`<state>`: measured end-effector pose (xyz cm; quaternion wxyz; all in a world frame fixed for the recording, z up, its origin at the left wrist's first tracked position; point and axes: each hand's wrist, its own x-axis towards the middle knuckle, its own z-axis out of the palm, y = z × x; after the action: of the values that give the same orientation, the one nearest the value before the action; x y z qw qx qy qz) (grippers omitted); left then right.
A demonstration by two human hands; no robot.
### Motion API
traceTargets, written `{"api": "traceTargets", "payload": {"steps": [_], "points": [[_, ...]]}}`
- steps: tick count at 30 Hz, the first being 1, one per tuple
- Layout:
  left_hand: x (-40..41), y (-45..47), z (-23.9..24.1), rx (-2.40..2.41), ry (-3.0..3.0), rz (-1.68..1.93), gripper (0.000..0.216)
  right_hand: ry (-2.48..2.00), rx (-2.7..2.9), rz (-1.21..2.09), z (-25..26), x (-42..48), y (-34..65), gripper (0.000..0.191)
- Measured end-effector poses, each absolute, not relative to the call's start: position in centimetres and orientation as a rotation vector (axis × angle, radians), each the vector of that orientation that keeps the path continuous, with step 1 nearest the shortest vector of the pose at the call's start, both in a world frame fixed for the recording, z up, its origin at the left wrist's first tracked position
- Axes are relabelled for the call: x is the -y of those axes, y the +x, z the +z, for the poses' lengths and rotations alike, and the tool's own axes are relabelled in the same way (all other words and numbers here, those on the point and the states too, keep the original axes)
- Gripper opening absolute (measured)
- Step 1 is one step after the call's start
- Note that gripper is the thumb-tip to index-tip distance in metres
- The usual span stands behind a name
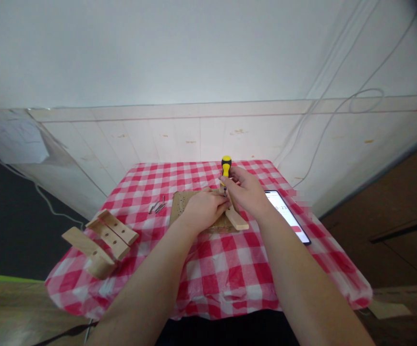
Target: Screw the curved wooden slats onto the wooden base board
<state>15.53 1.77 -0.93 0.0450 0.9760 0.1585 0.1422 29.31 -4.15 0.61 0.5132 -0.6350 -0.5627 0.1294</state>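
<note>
My right hand [246,190] is closed around a yellow and black screwdriver [226,166], which stands upright with its tip down. Under the tip lies a light wooden piece [236,218], slanting over a brown board [180,199] with small holes. My left hand [204,206] rests over the board, its fingers closed against the wooden piece beside the screwdriver tip. The fingers partly hide the spot where the tip meets the wood, so I cannot make out a screw there clearly.
Several loose screws [158,206] lie left of the board. Wooden parts with holes [113,233] and a wooden piece with a rounded end [100,263] sit at the left. A lit phone [289,216] lies at the right. The checked tablecloth [230,283] reaches the wall.
</note>
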Motion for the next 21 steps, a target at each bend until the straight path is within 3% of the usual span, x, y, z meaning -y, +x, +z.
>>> {"api": "traceTargets", "payload": {"steps": [8,21], "points": [[-1.72,15.57,-0.77,-0.507,2.985,0.406,0.033,-1.551,1.255,0.218,0.44,3.84,29.3,0.025],[-1.97,15.44,-1.21,-0.492,2.973,0.441,0.034,-1.394,1.183,0.586,0.45,4.08,29.93,0.025]]}}
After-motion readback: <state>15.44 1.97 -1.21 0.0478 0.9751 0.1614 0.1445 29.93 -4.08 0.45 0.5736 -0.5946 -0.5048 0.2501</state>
